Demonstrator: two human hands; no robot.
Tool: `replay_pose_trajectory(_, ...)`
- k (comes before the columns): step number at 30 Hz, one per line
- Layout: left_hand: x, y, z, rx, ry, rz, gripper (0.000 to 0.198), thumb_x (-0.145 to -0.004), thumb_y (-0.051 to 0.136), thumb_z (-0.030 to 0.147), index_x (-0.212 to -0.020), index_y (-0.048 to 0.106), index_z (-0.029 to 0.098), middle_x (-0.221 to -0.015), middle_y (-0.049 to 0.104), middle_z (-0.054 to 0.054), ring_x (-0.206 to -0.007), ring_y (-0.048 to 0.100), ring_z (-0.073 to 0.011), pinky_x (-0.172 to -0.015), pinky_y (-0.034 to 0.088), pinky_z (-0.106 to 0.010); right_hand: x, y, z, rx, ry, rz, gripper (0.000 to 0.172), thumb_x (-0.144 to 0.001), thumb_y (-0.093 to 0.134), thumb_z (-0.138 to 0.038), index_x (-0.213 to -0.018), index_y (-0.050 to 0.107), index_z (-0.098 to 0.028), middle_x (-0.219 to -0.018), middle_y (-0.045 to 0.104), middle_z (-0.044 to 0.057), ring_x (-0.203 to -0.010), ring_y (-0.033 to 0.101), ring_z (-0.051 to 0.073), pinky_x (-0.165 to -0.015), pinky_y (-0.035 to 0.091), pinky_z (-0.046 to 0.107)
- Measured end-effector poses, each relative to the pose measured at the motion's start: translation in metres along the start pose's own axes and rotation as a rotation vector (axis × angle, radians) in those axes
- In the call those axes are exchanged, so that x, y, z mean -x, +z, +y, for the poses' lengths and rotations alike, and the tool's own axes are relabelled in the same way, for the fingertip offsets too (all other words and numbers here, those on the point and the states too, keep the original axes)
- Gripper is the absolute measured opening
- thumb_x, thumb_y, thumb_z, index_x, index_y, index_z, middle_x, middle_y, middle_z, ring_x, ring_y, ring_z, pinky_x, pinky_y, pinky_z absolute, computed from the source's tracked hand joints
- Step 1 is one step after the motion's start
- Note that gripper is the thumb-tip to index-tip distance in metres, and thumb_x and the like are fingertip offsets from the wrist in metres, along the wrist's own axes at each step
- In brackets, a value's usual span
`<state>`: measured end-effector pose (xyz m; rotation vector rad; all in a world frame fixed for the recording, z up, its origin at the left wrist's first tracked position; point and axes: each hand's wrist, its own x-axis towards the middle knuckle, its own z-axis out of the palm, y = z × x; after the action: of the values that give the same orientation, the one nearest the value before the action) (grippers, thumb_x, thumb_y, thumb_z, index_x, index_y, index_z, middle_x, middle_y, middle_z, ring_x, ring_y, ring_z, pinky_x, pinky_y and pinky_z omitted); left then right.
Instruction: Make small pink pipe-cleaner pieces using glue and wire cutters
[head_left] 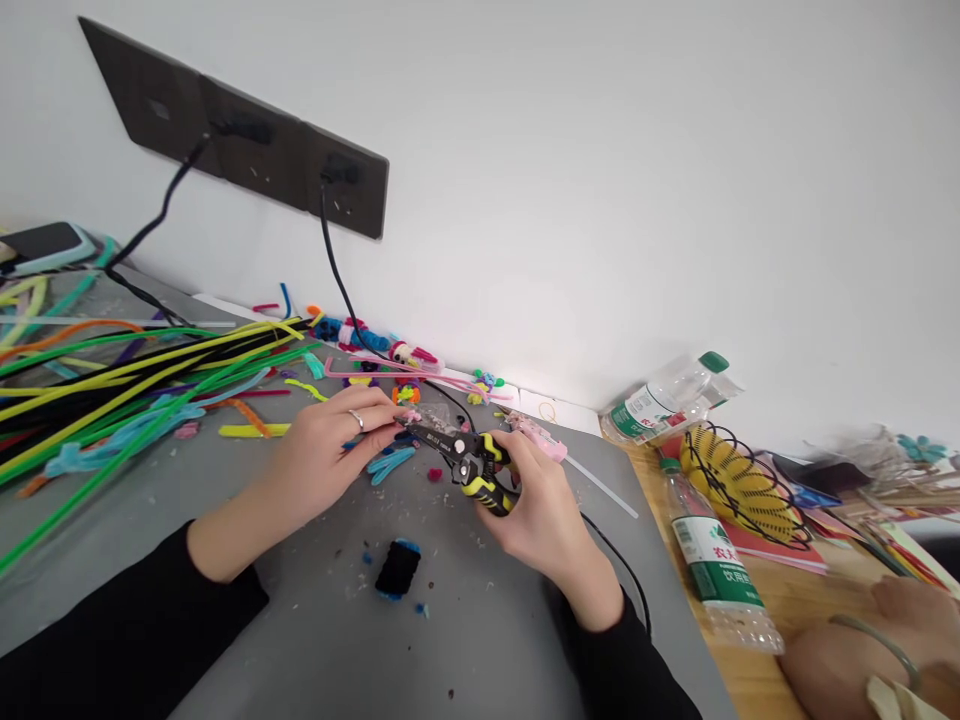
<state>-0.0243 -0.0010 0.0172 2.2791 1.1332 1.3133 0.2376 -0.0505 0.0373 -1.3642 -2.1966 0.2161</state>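
Head | pliers: black, yellow-trimmed, pale-lettered | right grip: clasping them | left grip: at their tip (hold unclear)

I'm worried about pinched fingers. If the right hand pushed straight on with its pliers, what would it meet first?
Most likely the left hand: the pliers in the right hand point at its fingertips, and their tip looks very close, though contact is unclear.

Bright light (blurry right edge)
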Motion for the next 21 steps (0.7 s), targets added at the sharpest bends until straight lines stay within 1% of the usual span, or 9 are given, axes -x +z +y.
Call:
replay_pose_trajectory(4,-0.0006,0.0015,-0.0007,-0.003,-0.010,-0.030,0.033,-0.101,0.048,0.036,-0.091,0.077,0.024,-0.093,0.077,-0.006,-0.090,0.072,-0.0234,-0.084,0.058,-0.033,0.0020,0.0029,0.0011,-0.021,0.027,-0.019,0.050,-0.074,0.062,-0.020,-0.124,0.060,-0.017,-0.108,0.073,0.012,-0.089,0.069,0.026,-0.072,0.052,0.035)
replay_pose_trajectory(8,-0.0007,0.0037,-0.0016,0.000,-0.021,-0.030,0.035,-0.101,0.048,0.038,-0.086,0.077,0.024,-0.089,0.075,-0.006,-0.085,0.071,-0.0233,-0.080,0.058,-0.032,0.0023,0.0027,0.0007,-0.042,0.048,-0.028,0.049,-0.072,0.061,-0.019,-0.121,0.062,-0.018,-0.104,0.074,0.011,-0.086,0.070,0.025,-0.070,0.052,0.034)
replay_pose_trajectory(14,-0.0004,0.0049,-0.0027,0.016,-0.011,-0.030,0.037,-0.101,0.049,0.038,-0.081,0.076,0.024,-0.085,0.074,-0.006,-0.081,0.071,-0.0226,-0.073,0.056,-0.031,0.0015,0.0020,0.0010,-0.077,0.059,-0.041,0.048,-0.071,0.061,-0.017,-0.119,0.064,-0.020,-0.104,0.075,0.008,-0.084,0.070,0.024,-0.069,0.052,0.032)
replay_pose_trajectory(18,-0.0010,0.0036,-0.0009,0.055,-0.047,-0.052,0.035,-0.100,0.051,0.039,-0.084,0.077,0.024,-0.086,0.076,-0.005,-0.081,0.071,-0.0221,-0.075,0.057,-0.032,0.0025,0.0047,0.0043,-0.055,0.055,0.009,0.035,-0.074,0.063,-0.019,-0.109,0.066,-0.021,-0.093,0.076,0.007,-0.077,0.070,0.023,-0.067,0.051,0.032)
replay_pose_trajectory(21,-0.0019,0.0016,0.0020,0.096,-0.096,-0.075,0.033,-0.101,0.052,0.040,-0.088,0.079,0.024,-0.090,0.078,-0.006,-0.083,0.071,-0.0218,-0.077,0.057,-0.032,0.0025,0.0048,0.0034,-0.065,0.077,0.057,0.030,-0.076,0.065,-0.021,-0.105,0.067,-0.022,-0.087,0.074,0.006,-0.073,0.069,0.023,-0.064,0.051,0.031)
